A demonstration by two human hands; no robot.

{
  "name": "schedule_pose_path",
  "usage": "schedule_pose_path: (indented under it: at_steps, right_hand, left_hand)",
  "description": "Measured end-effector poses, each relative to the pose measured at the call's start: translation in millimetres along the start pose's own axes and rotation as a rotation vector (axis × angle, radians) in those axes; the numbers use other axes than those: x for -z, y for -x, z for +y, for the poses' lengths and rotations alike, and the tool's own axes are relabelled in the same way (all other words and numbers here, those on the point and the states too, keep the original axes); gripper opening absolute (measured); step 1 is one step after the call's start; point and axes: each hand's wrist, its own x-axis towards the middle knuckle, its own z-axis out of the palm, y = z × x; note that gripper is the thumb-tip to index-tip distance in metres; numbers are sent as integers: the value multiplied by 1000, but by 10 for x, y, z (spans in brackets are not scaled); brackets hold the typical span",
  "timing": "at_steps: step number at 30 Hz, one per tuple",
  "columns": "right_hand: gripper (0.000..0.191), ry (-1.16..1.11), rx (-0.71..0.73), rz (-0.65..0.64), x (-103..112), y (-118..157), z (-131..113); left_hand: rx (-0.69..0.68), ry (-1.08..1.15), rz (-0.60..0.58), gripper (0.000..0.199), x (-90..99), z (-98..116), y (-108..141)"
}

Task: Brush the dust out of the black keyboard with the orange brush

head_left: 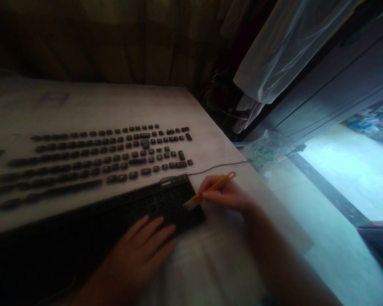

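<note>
A black keyboard (115, 212) with its keycaps taken off lies at a slant across the near part of the white surface. My left hand (143, 250) rests on its front edge, fingers stretched out and holding nothing. In my right hand (221, 195) is a small paintbrush (217, 185) with an orange handle, gripped between thumb and fingers. Its pale bristles touch or hover just over the right end of the keyboard; I cannot tell which. Behind the keyboard, the loose black keycaps (137, 161) are laid out in rows.
A thin cable (217, 168) runs from the keyboard to the right edge of the white-covered surface (115, 95). Past that edge are a clear plastic bag (263, 153), hanging pale cloth (271, 55) and a light floor (338, 255). A dark curtain (115, 42) hangs behind.
</note>
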Motion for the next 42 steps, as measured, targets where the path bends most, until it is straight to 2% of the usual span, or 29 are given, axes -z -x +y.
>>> schedule_pose_path:
  at_steps: [4, 8, 12, 16, 20, 26, 42]
  right_hand:
    - [19, -53, -25, -41, 4, 8, -10]
    - [19, -58, -10, 22, 1, 9, -5]
    - [20, -46, -41, -49, 2, 4, -5]
    - [24, -46, -46, -9, 8, 2, -17]
    - [27, -77, -87, -41, 14, 2, -30]
    - [36, -138, -90, 94, 52, 14, 7]
    - [29, 33, 38, 27, 57, 40, -57]
  left_hand:
    - [-7, 6, -11, 42, 9, 0, 5]
    - [-4, 2, -30, 42, 17, -5, 11]
    - [-38, -23, -50, 43, 18, -14, 22]
    - [-8, -24, -50, 41, 6, 6, 34]
    - [5, -1, -33, 43, 13, 18, 24]
    - [4, 6, -9, 42, 16, 17, 5]
    - [-18, -19, -54, 43, 24, 2, 11]
